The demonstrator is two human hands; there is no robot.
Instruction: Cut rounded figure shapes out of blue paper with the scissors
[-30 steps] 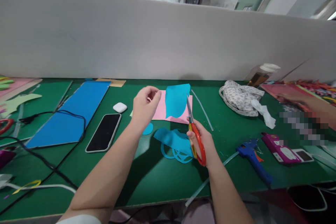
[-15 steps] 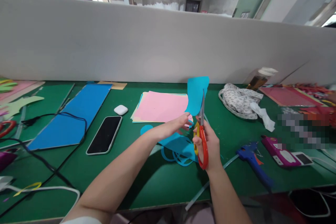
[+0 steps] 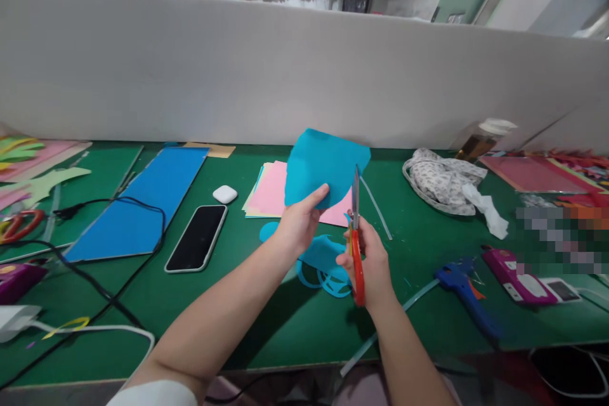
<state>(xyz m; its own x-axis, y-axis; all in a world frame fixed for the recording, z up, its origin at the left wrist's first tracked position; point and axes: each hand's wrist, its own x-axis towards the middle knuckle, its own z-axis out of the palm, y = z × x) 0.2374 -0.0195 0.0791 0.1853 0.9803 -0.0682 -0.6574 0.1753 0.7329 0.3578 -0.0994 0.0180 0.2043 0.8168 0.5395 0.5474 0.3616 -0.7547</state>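
My left hand (image 3: 301, 223) pinches the lower edge of a sheet of blue paper (image 3: 326, 165), thumb in front, and holds it up over the table. The sheet has a curved outline and a pointed right corner. In my right hand (image 3: 371, 263) is a pair of scissors (image 3: 356, 247) with red and yellow handles, its blades pointing up at the paper's right edge. The blades look nearly closed. Below my hands lie blue paper cutouts (image 3: 328, 254) and thin curled strips. Behind the held sheet rests a stack of pink and pale paper (image 3: 271, 187), partly hidden.
Left of my arms are a phone (image 3: 197, 238), a white earbud case (image 3: 225, 194), a blue board (image 3: 143, 209) and black cables. On the right lie a blue glue gun (image 3: 464, 298), a purple device (image 3: 516, 274), a patterned cloth pouch (image 3: 440, 181) and a bottle (image 3: 483, 139). A white partition (image 3: 304, 70) stands behind.
My left hand has taken hold of the blue paper and turned it, so its broad face shows further left. The scissors stay in my right hand. The view has shifted slightly.
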